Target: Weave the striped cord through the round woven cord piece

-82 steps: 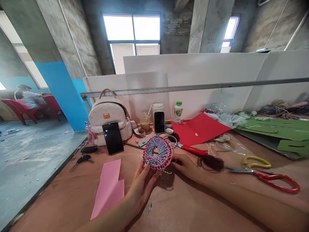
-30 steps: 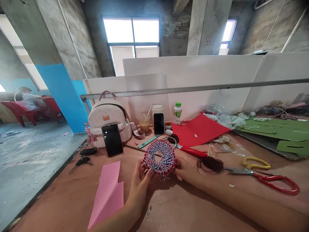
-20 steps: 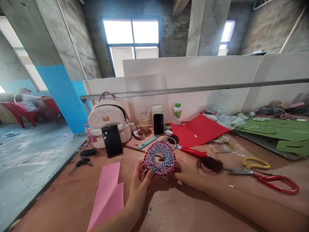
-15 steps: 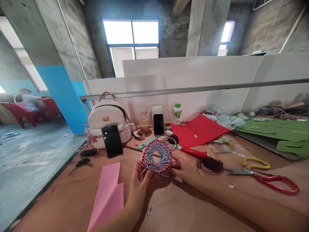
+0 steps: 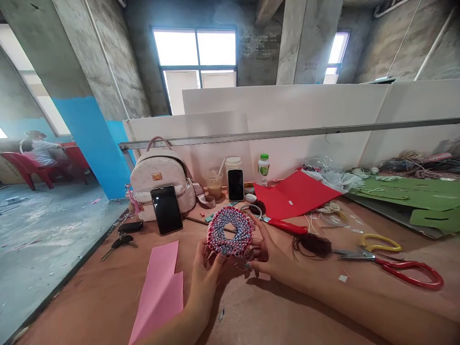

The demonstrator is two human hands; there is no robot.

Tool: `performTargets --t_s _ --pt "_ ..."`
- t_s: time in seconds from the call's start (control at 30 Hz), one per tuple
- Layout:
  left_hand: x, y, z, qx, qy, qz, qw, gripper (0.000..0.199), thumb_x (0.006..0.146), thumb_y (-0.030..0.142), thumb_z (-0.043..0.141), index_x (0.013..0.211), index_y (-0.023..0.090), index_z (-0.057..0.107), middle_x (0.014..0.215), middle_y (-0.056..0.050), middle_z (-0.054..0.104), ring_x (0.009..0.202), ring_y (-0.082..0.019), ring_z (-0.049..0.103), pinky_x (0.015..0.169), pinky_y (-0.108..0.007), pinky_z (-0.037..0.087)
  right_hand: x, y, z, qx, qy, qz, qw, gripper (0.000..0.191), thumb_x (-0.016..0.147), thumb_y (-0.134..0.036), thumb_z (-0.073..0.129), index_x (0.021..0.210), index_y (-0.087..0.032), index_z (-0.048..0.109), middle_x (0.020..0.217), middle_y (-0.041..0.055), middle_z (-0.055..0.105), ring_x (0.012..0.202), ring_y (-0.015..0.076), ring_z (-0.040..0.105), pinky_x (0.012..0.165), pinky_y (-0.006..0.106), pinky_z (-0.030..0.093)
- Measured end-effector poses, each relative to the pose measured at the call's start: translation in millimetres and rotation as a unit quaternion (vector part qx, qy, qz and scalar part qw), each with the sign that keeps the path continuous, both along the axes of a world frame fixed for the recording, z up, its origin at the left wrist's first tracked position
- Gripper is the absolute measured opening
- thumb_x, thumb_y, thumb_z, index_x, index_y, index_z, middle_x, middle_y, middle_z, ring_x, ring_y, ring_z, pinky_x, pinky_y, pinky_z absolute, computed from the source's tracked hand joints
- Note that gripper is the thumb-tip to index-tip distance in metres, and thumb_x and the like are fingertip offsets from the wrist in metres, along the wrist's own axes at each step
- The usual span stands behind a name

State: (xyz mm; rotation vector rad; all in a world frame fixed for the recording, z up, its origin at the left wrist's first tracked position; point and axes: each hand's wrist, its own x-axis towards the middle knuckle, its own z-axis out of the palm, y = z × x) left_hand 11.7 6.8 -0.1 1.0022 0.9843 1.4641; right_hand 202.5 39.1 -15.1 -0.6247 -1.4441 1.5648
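Two bare hands hold a round braided cord ring (image 5: 216,238) of red, white and blue strands above a workbench (image 5: 273,306) covered in tan paper. The left hand (image 5: 205,273) grips the ring's lower left edge with curled fingers, while the right hand (image 5: 266,256) holds its right rim, thumb raised and fingers spread beneath. A pink foam sheet (image 5: 161,292) lies by the left hand; a red sheet (image 5: 294,194), red-handled shears (image 5: 413,273) and a dark hair tuft (image 5: 312,245) lie to the right. A white backpack (image 5: 158,179) stands on the bench with a smartphone (image 5: 166,210) propped against it, near an iced drink (image 5: 214,187) and a green-capped bottle (image 5: 263,170). Beyond a white partition (image 5: 287,108) and a blue-painted concrete column (image 5: 93,148), a seated person (image 5: 40,153) occupies a red plastic chair (image 5: 25,172) on a littered concrete floor (image 5: 53,225), under bare concrete walls and a bright window (image 5: 194,55)
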Motion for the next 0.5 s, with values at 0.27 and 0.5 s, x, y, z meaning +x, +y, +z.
performTargets --t_s 0.27,0.5 --pt "-2.0 -4.0 2.5 0.001 0.009 0.004 1.0 0.046 0.081 0.045 0.077 0.116 0.023 0.057 0.122 -0.009 0.072 0.114 -0.028 0.067 0.095 -0.04 0.054 7.0 -0.1 2.1 0.078 -0.114 0.0 0.99 0.042 0.082 -0.024 0.072 0.124 -0.03 0.073 0.088 0.004 0.077 0.075 0.0211 0.073 0.062 0.028 0.055" --pt "-3.1 0.7 -0.2 0.016 0.024 0.008 1.0 0.042 0.08 0.046 0.078 0.109 0.022 0.06 0.121 -0.009 0.072 0.119 -0.027 0.064 0.098 -0.038 0.052 5.4 -1.7 7.9 0.111 -0.119 -0.085 0.983 0.028 0.078 -0.019 0.063 0.093 -0.028 0.084 0.111 0.0081 0.075 0.109 0.0302 0.066 0.096 0.043 0.051"
